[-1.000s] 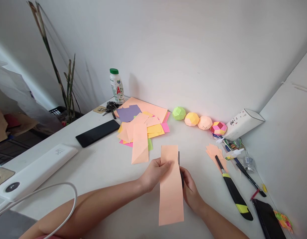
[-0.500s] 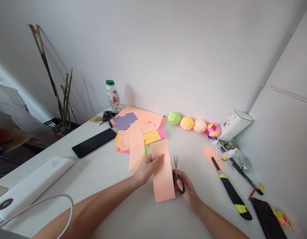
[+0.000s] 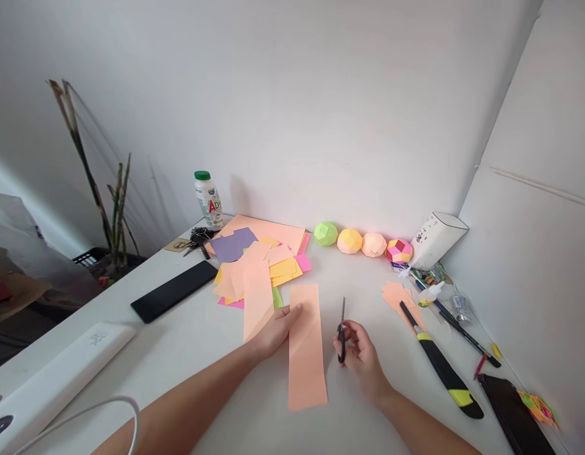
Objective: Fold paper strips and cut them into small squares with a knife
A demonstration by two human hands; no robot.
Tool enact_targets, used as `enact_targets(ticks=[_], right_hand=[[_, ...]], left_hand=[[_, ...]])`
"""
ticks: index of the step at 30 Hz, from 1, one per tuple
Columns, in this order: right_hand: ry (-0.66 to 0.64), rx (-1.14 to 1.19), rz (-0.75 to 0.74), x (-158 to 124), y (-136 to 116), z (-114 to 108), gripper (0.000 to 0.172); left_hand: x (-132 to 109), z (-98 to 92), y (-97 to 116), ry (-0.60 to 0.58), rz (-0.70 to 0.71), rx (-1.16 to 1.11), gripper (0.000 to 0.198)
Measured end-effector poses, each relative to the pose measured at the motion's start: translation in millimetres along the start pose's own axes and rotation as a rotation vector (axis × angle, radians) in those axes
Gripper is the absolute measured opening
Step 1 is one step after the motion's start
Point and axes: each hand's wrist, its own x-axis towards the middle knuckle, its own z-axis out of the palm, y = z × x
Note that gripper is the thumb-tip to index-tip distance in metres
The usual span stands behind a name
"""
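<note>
A long peach paper strip (image 3: 307, 360) is pinched at its left edge by my left hand (image 3: 273, 333), thumb on top. To its right, my right hand (image 3: 361, 355) grips a pair of scissors (image 3: 341, 338) by the black handles. The blades point away from me, look closed edge-on, and stand apart from the paper. Behind my left hand lies a pile of coloured paper, with another peach strip (image 3: 258, 294) on top, a purple piece (image 3: 233, 244) and yellow pieces (image 3: 283, 270).
Four faceted paper balls, among them a green one (image 3: 326, 234), line the wall. A utility knife (image 3: 441, 363) lies on small peach pieces (image 3: 397, 294) at right, near a glue bottle (image 3: 431, 294) and a phone (image 3: 513, 411). At left are a black slab (image 3: 174, 292) and a white power strip (image 3: 59, 379).
The scissors have moved off the strip's right edge and turned, their blades now looking closed where they were parted. My left hand still holds the strip. The view has shifted slightly.
</note>
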Motion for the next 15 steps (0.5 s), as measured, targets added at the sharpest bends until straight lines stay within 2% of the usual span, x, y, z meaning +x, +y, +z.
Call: enact_targets(ticks=[3, 7, 11, 13, 15], right_hand=[[0.201, -0.298, -0.114, 15, 5, -16, 0.035], [0.324, -0.455, -0.205, 24, 0, -51, 0.030], [0.480, -0.645, -0.306, 15, -12, -107, 0.026], [0.671, -0.992, -0.368, 10, -12, -140, 0.028], [0.745, -1.212, -0.314, 7, -8, -171, 0.027]], left_hand=[[2, -6.0, 0, -0.080, -0.025, -0.021, 0.045], [3, -8.2, 0, -0.127, -0.020, -0.029, 0.047], [2, -7.6, 1, -0.139, -0.011, -0.022, 0.048], [2, -6.7, 2, -0.145, -0.006, -0.002, 0.048], [1, -5.7, 2, -0.149, -0.007, 0.016, 0.049]])
